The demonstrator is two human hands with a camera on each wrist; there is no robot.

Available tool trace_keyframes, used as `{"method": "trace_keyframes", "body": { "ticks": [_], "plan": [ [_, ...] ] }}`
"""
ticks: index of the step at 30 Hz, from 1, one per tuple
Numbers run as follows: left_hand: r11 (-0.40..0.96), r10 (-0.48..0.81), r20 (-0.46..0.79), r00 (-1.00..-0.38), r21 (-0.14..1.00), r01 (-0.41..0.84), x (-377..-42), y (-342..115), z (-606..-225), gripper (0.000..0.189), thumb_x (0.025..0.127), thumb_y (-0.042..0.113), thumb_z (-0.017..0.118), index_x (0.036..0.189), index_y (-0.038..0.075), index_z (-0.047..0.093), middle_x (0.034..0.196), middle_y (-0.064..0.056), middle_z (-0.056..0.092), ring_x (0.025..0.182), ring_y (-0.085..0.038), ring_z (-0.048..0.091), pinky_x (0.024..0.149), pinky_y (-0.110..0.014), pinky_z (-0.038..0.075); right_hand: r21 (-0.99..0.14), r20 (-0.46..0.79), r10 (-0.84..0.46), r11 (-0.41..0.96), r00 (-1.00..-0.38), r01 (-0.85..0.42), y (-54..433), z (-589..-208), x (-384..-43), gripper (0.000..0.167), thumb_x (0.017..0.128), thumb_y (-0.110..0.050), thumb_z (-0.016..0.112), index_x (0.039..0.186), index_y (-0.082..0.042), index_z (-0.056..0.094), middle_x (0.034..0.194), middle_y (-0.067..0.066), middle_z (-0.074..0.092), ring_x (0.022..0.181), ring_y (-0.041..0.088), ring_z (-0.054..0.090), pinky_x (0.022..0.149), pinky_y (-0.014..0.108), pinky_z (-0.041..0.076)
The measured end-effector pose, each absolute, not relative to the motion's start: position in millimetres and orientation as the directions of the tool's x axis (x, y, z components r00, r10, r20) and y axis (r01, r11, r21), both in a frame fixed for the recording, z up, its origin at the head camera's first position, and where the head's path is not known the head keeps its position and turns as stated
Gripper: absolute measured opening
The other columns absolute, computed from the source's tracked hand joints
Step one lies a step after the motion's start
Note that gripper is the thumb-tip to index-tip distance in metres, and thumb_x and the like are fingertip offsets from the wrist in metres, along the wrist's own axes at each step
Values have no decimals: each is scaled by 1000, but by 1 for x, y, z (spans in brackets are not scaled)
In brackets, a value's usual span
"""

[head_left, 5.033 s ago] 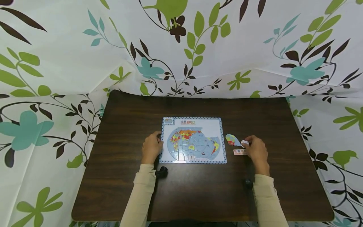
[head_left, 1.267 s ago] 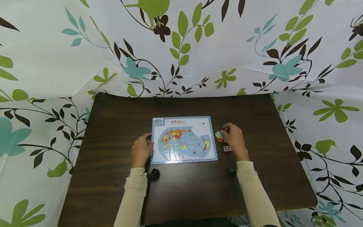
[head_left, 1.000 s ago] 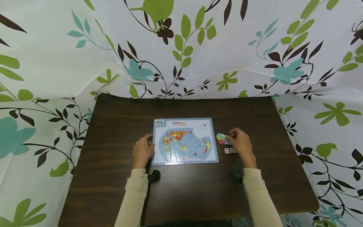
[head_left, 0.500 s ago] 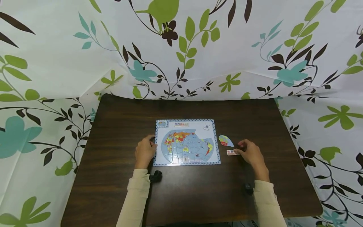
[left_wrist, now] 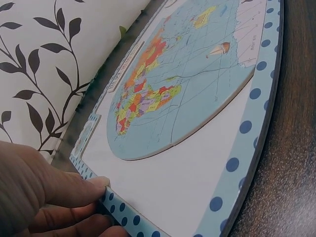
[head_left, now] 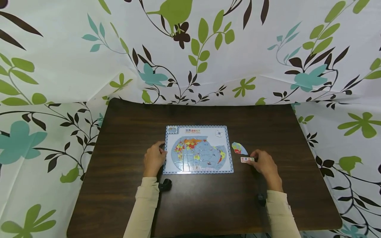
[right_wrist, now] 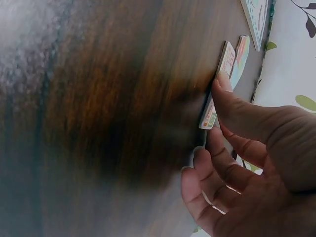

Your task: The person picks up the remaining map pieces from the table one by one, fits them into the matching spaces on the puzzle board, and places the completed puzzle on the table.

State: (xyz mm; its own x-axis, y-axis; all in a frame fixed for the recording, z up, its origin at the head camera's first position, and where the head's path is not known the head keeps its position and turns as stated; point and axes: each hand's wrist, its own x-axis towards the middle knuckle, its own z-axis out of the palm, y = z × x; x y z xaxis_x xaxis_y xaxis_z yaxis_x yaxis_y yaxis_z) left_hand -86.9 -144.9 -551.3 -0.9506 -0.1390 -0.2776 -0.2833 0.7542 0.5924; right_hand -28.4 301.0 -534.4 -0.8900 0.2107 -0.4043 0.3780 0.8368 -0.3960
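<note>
A world map jigsaw puzzle board (head_left: 194, 132) with a blue dotted border lies flat on the table. My left hand (head_left: 154, 159) holds its left edge; in the left wrist view the thumb (left_wrist: 81, 190) lies on the border, other fingers curled at the side. Right of the board, my right hand (head_left: 266, 166) pinches a small title strip piece (head_left: 246, 159) with red and white print. In the right wrist view the thumb presses the strip's long side and the index finger is at its end. A blue map piece (head_left: 239, 148) with coloured land lies just beyond the strip.
The dark wooden table (head_left: 208, 201) runs well past the board on all sides. A leaf-patterned cloth (head_left: 190, 49) hangs behind it. The map has a gap at its upper right; a compass piece (head_left: 219, 133) sits in the board's top right corner.
The small white piece my right hand held earlier is now in the board's top right corner. That hand then touched the map piece, let go, and moved to the title strip. The left hand stays.
</note>
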Motion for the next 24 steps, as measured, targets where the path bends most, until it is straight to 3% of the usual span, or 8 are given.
{"method": "trace_keyframes", "body": {
  "ticks": [10,18,24],
  "plan": [
    [748,-140,-277,-951,600,-284,-86,-146,-551,45,100,14,74,144,12,66,98,-10,70,80,-25,63,68,-39,45,-431,-392,149,842,-908,324,307,-532,-32,24,97,-25,81,98,-8,64,94,11,63,81,28,56,67,41,41],
    [746,-143,-282,-949,599,-291,-86,-146,-550,46,100,14,74,145,12,65,98,-10,71,80,-25,63,69,-39,45,-541,-249,84,815,-965,210,290,-516,-59,20,99,-17,79,107,-3,66,96,14,68,82,26,59,73,38,45],
    [745,-139,-289,-947,600,-292,-87,-145,-550,46,101,15,73,146,12,64,98,-10,70,79,-25,63,69,-39,45,-588,-182,28,798,-983,132,268,-511,-96,15,100,-17,78,105,-4,71,95,13,68,83,26,58,71,36,44]
  ]
}}
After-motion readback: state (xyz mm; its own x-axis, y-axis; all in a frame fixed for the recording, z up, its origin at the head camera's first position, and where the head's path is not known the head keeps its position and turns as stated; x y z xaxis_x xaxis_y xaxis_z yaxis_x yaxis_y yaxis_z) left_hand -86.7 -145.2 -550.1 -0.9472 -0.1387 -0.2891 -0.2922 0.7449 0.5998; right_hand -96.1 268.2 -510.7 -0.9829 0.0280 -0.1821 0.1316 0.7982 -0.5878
